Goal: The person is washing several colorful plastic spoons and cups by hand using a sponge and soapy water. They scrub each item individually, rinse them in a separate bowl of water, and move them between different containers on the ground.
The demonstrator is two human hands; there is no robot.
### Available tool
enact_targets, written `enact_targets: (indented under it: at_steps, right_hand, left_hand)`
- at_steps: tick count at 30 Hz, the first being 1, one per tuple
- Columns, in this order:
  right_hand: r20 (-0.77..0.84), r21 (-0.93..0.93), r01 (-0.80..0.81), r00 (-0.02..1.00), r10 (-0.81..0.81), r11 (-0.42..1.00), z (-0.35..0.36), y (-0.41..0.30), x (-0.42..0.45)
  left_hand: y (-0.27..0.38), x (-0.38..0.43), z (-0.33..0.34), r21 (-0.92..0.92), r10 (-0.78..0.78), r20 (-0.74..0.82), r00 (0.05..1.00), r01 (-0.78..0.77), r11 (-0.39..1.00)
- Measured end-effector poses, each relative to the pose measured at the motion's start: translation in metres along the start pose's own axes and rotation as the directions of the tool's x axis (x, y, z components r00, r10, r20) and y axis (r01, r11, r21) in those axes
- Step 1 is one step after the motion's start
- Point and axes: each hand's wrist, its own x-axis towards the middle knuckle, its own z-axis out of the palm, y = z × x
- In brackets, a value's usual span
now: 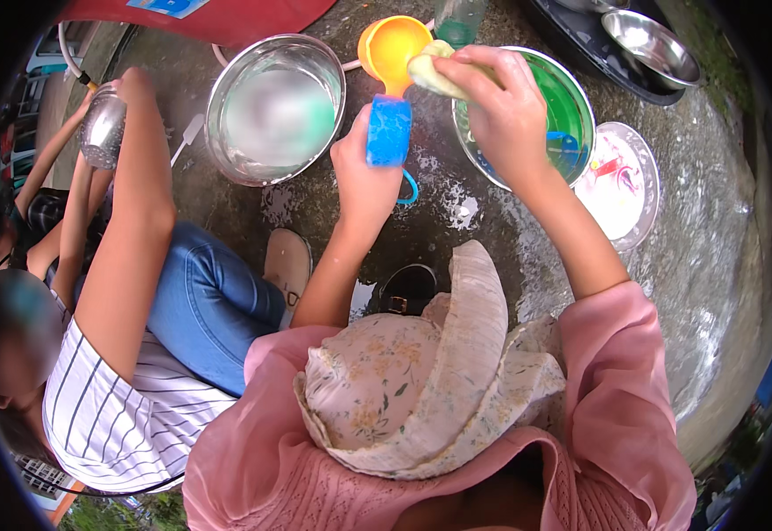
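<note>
My left hand (367,166) is closed around the blue handle (389,131) of a plastic dipper, whose yellow-orange cup (396,45) points away from me. A light blue loop (412,187) shows below that handle. In my right hand (502,106) is a wet, pale yellow sponge or cloth (435,72), pinched in the fingers beside the dipper's cup. Partly behind my right hand stands a metal basin with green inside (561,99) and a blue item (561,147) in it.
A large steel basin (216,133) stands left of my left hand. A basin of white suds (651,192) holds a red item. Metal bowls (651,46) rest on a black tray (585,50). At left, another person (127,411) holds a metal vessel (102,126). The ground (485,232) is wet.
</note>
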Motion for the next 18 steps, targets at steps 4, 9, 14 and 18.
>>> enact_targets:
  at_steps: [4, 9, 14, 18]
  right_hand:
    - [0.29, -0.243, 0.434, 0.886, -0.362, 0.868, -0.001, 0.009, 0.001]
    - [0.538, 0.005, -0.02, 0.843, 0.015, 1.0, 0.01, 0.006, -0.001]
    - [0.456, -0.184, 0.15, 0.889, -0.051, 0.971, 0.014, 0.015, -0.003]
    - [0.538, 0.024, 0.095, 0.838, -0.093, 0.995, 0.01, 0.022, -0.003]
  left_hand:
    - [0.019, -0.006, 0.004, 0.254, 0.098, 0.08, 0.992, -0.115, 0.96]
    - [0.002, -0.013, -0.003, 0.37, 0.018, 0.076, 0.997, -0.045, 0.928]
    - [-0.002, -0.012, 0.003, 0.444, 0.09, 0.132, 0.987, -0.14, 0.885]
    - [-0.005, -0.005, -0.003, 0.462, -0.042, 0.099, 0.994, -0.009, 0.887]
